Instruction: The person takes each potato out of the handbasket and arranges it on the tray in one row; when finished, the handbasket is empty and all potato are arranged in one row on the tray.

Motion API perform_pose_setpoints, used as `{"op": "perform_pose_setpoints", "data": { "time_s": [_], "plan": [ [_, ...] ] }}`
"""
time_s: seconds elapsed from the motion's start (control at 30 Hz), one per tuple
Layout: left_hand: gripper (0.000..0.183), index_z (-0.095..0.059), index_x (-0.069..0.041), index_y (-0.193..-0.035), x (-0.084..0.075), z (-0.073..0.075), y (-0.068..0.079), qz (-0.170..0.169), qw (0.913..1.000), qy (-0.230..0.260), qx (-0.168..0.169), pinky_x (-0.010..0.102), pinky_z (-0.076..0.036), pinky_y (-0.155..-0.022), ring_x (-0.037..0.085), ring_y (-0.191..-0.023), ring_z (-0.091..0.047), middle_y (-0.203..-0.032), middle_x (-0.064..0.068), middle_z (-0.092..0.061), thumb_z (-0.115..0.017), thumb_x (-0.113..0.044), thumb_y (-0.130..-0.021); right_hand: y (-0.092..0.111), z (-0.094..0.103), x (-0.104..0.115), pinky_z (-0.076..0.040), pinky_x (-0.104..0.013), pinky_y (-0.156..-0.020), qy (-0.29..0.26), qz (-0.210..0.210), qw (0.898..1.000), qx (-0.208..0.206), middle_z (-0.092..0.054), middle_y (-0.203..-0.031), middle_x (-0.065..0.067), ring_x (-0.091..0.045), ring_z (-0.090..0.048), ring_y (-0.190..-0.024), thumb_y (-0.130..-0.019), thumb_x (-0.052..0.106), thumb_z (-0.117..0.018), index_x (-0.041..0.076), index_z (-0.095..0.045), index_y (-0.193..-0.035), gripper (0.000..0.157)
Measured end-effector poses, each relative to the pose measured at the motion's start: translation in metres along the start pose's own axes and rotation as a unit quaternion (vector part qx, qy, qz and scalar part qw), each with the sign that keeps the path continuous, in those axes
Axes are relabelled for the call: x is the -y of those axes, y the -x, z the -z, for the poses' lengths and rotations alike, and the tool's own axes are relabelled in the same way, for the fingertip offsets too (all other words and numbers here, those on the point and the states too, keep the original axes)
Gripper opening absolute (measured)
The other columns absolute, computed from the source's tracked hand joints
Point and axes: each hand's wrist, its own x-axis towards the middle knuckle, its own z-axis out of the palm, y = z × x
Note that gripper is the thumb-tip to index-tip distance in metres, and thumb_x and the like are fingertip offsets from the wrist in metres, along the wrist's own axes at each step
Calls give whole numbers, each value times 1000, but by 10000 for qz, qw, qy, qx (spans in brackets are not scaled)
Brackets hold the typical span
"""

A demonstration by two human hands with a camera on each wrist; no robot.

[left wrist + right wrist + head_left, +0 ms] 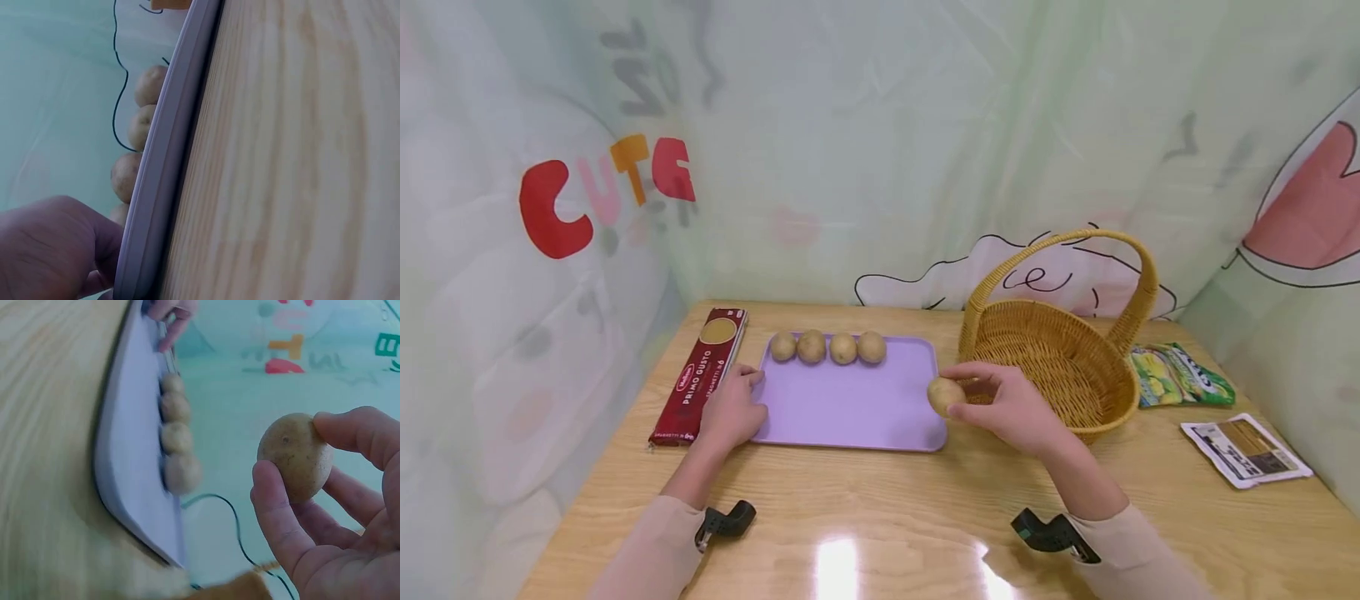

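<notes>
My right hand (1007, 408) holds a single potato (295, 456) between thumb and fingertips, raised by the right edge of a purple tray (850, 408). In the right wrist view the potato is clear of any surface. My left hand (732, 410) grips the tray's left rim, with the thumb and a bent finger at the edge; the left wrist view hides its fingertips behind the rim. Several potatoes (843, 348) sit in a row along the tray's far side, toward its left.
A wicker basket (1045, 367) with a tall handle stands right of the tray, behind my right hand. Left of the tray lies a red spaghetti pack (700, 379). Farther right are a green snack bag (1180, 375) and a small white-edged packet (1247, 450). A printed curtain (820, 167) hangs behind the table.
</notes>
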Motion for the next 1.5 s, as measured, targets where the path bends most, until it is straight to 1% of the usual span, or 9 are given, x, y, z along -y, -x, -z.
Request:
{"op": "perform_pose_setpoints", "data": {
  "time_s": [0.13,0.23,0.4,0.53,0.63,0.8,1.03,1.3,1.5],
  "plan": [
    [58,-59,5,-129,10,0,4,-125,9998,98,-153,50,-47,-85,32,-111,-55,-129,13,-51,-61,-4,-71,-14,-24,-3,-53,-33,-77,-412,-102,9989,192,-64,-121,-6,-33,-60,-105,-81,12,-77,11,-67,-122,42],
    [55,-62,5,-126,15,-1,6,-140,9991,111,-372,49,-48,-82,31,-107,-56,-126,13,-53,-60,-5,-72,-26,-40,-1,-53,-35,-78,-561,-281,9979,150,-63,-122,-6,-31,-60,-106,-81,12,-76,12,-67,-122,43],
    [49,-65,4,-122,16,-5,12,-23,9977,272,-616,50,-47,-81,31,-107,-55,-122,12,-54,-59,-6,-74,-47,-59,-3,-53,-34,-78,-511,-568,9966,-303,-62,-124,-5,-29,-61,-104,-79,12,-76,10,-65,-126,49],
    [48,-66,1,-121,15,-9,18,105,9967,252,-762,52,-47,-84,33,-111,-55,-122,10,-54,-59,-7,-75,-62,-69,-9,-53,-33,-77,-136,-679,9958,-602,-61,-126,-7,-28,-62,-103,-79,13,-76,8,-63,-129,52],
    [47,-67,0,-121,14,-12,21,164,9955,243,-900,53,-47,-83,34,-109,-57,-120,9,-55,-59,-7,-75,-73,-72,-14,-53,-35,-80,286,-671,9947,-723,-60,-127,-11,-27,-62,-105,-82,15,-73,8,-62,-130,50],
    [46,-68,-2,-120,11,-12,24,125,9942,266,-1039,53,-48,-79,34,-104,-60,-119,7,-56,-59,-6,-74,-88,-71,-21,-49,-39,-88,989,-784,9873,-961,-60,-127,-12,-24,-59,-108,-84,18,-69,7,-60,-131,50],
    [46,-68,-3,-119,11,-16,30,149,9938,257,-1072,52,-49,-78,34,-103,-61,-119,6,-57,-60,-7,-74,-97,-72,-33,-42,-42,-98,1216,-899,9824,-1095,-57,-130,-18,-28,-51,-119,-84,13,-65,-1,-57,-132,50],
    [46,-70,-4,-117,11,-22,34,58,9931,292,-1131,52,-50,-75,35,-99,-62,-118,5,-58,-61,-7,-72,-102,-71,-45,-41,-44,-101,1756,-1007,9749,-930,-58,-129,-17,-31,-51,-122,-86,20,-69,3,-59,-131,49],
    [45,-70,-3,-116,11,-18,34,26,9925,251,-1193,51,-50,-75,35,-99,-62,-116,5,-58,-62,-7,-72,-91,-71,-37,-37,-49,-105,1919,-783,9760,-664,-48,-138,-24,-36,-44,-129,-87,24,-68,1,-44,-143,66]
  ]
}}
